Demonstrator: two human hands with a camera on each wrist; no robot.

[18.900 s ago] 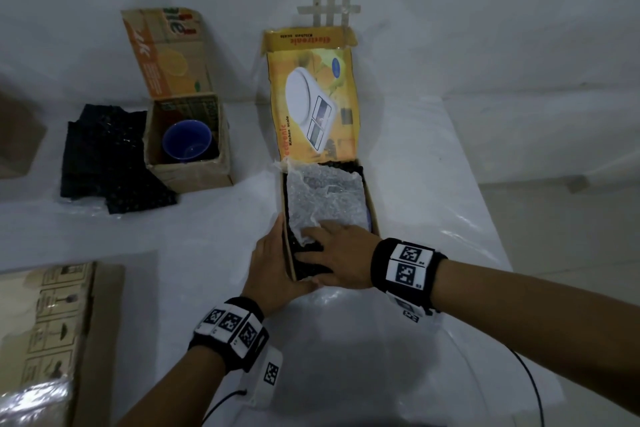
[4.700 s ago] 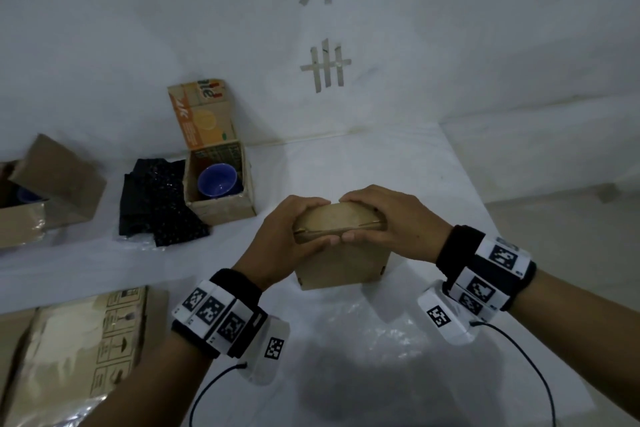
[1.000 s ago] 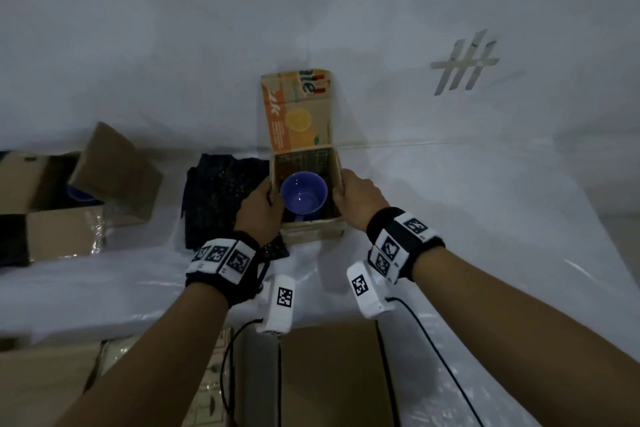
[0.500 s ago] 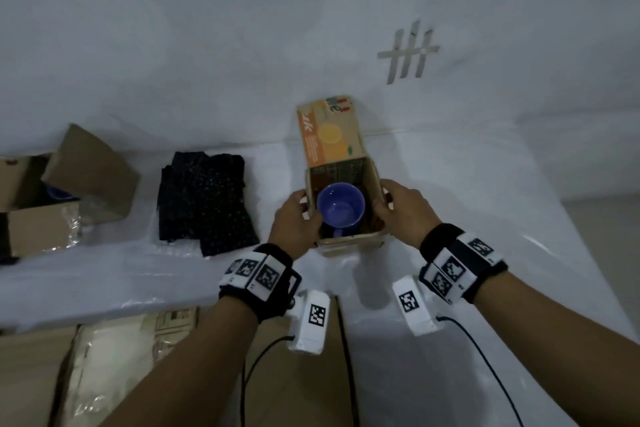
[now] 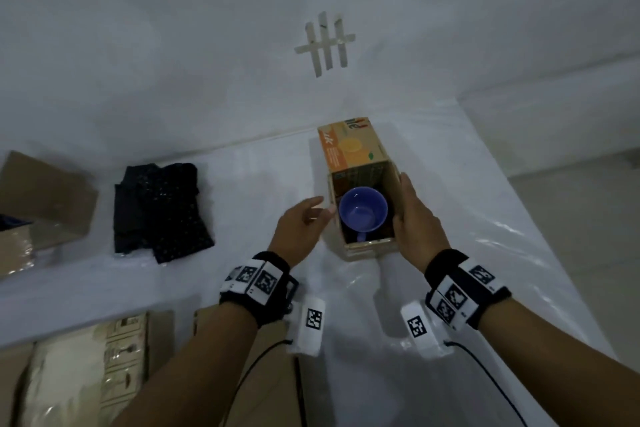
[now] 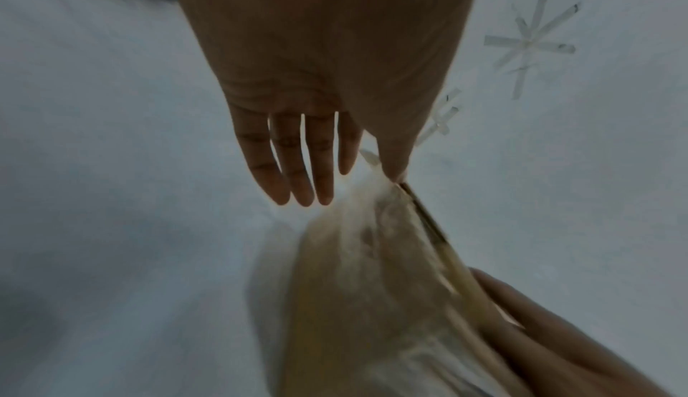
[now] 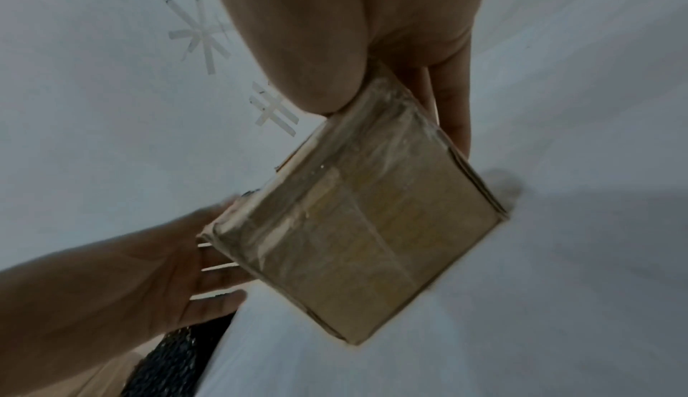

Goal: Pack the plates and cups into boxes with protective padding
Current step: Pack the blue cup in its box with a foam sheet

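Item: small cardboard box, lid flap raised at the far side, standing on the white-covered tabletop. Contents: one blue cup, upright and mouth up; no padding is seen above it.

Right hand: laid against the right wall of the box, thumb at the near corner and fingers along the side, so the box is gripped. In the right wrist view the carton appears tipped, possibly lifted clear; this cannot be told for certain.

Left hand: open, fingers straight and slightly spread, just beside the left wall. Nothing is held by it.

Padding: a dark bubble-wrap pile is laid well apart to the left. Another open carton is noted at the far left edge.

Risks, as judged: with support on one side only, the box could be tilted and the cup tipped out. If the flap is closed without padding added, the cup could be knocked against the walls.
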